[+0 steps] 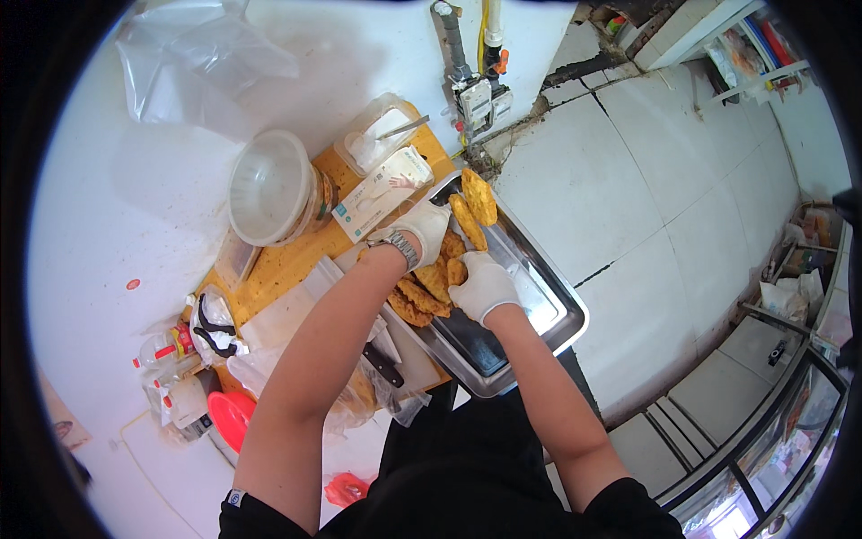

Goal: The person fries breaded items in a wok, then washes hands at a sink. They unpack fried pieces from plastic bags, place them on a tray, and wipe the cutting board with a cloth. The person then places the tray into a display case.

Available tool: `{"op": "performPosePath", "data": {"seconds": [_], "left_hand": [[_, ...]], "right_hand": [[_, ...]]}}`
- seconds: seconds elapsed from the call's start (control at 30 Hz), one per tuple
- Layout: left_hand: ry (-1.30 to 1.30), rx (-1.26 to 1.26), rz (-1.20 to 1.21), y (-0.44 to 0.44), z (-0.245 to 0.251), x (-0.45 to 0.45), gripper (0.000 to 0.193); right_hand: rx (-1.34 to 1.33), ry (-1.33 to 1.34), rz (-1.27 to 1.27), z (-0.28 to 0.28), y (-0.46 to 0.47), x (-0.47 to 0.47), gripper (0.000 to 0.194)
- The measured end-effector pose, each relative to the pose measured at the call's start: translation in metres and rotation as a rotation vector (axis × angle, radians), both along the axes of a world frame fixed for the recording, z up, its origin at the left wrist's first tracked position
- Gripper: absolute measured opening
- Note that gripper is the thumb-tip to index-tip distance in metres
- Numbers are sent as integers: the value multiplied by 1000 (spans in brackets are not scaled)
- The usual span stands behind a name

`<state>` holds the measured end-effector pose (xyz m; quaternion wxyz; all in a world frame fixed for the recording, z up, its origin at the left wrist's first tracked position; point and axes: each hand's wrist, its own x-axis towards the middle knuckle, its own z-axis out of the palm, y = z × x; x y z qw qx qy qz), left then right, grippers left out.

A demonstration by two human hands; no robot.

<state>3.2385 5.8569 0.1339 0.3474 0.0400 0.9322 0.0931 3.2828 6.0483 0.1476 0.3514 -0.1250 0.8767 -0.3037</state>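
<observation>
My left hand [427,230], in a white glove with a metal watch at the wrist, reaches over the near-wall side of a steel tray [572,322]. Its fingertips end close to a long golden fried piece [468,222]; whether they grip anything is hard to make out. White-gloved too, my right hand [486,288] has its fingers around the edge of a small fried piece [457,271]. Another flat fried piece [479,197] rests at the tray's far end. Several more fried pieces [421,296] are heaped along the tray's left side, partly under my left forearm.
A glove box [384,192], a tub of white powder [377,141] with a utensil, and a round plastic bucket [266,188] stand on the wooden table [283,273]. A black-handled knife [384,366] lies beside the tray. Pipes and meters [477,101] are fixed to the wall.
</observation>
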Motion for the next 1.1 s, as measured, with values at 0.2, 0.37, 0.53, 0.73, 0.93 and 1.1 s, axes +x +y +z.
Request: {"op": "performPosePath", "data": {"seconds": [0.2,0.37,0.53,0.73,0.93,1.1], "left_hand": [[75,-45,103,-23,13,13,36],[229,28,203,-34,51,18,39],[251,164,423,-49,41,28,41],[588,257,255,-62,30,48,50],[631,226,151,-47,41,71,61],[651,28,44,-23,44,73,38]], "right_hand": [[-73,126,-89,-6,-14,16,45],[-111,251,-159,-12,-44,17,53],[-140,299,-193,0,-68,13,71],[-252,475,-137,-26,-43,38,76],[-176,380,-110,-41,-40,41,76],[-227,440,-54,-42,-40,36,73]]}}
